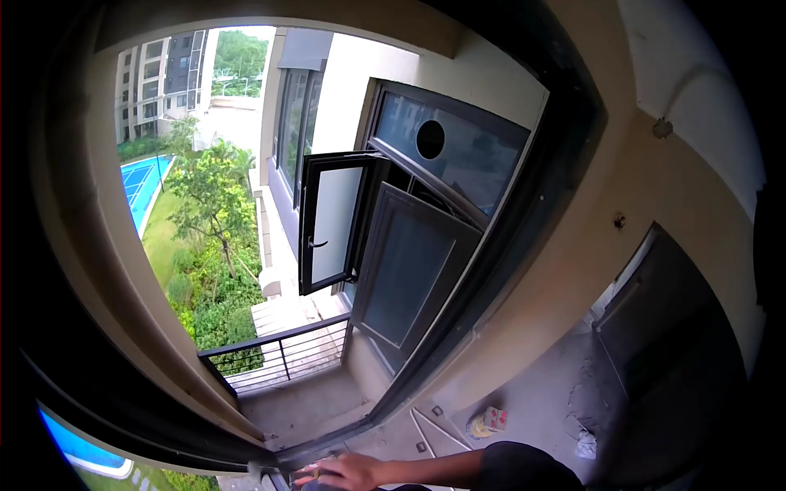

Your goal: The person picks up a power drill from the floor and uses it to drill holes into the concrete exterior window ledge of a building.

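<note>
The right hand [350, 472] is at the lower edge of view, near the bottom corner of the dark window frame [540, 209]. Its fingers are blurred; I cannot tell whether they grip anything. The left hand is out of view. A grey object [264, 473] by the fingertips is indistinct. Grey floor [532, 385], dusty: red-and-white box [494, 419], crumpled white item [586, 445]. Beige wall [679, 180] behind.

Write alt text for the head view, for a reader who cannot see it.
A right hand is near the bottom of a dark window frame. Outside are a dark-framed sash swung open, a railing and a leafy tree; a grey floor lies indoors at lower right.
</note>
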A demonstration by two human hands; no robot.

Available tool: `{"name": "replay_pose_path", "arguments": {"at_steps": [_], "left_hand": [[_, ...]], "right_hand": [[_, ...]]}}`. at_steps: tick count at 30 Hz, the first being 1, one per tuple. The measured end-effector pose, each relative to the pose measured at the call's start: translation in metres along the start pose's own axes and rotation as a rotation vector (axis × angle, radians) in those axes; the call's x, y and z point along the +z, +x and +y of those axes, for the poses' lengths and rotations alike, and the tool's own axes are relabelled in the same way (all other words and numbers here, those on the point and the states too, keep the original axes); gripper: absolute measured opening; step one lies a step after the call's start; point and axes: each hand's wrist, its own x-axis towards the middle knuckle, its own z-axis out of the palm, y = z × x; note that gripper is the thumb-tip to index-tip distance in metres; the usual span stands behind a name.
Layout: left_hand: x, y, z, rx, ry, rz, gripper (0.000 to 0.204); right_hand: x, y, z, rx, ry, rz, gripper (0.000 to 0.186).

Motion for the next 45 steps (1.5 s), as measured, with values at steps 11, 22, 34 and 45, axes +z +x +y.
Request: {"name": "replay_pose_path", "arguments": {"at_steps": [11, 22, 34, 45], "left_hand": [[-0.113, -0.091, -0.209, -0.463, -0.538, 0.546, 0.043], [-0.208, -0.173, -0.033, 0.531, 0.015, 1.722, 0.059], [-0.288, -0.193, 0.106, 0.962, 0.003, 0.871, 0.065], [-0.349, -0.154, 0.112, 1.016, -0.489, 0.484, 0.043]], "right_hand": [[0.02, -0.021, -0.003, 0.026, -0.227, -0.093, 0.047], [0.018, 0.002, -0.015, 0.035, -0.286, -0.086, 0.059], [0.059, 0.044, 0.051, -0.116, -0.121, -0.098, 0.045], [0.072, 0.01, 0.036, -0.058, -0.215, -0.128, 0.051]]}}
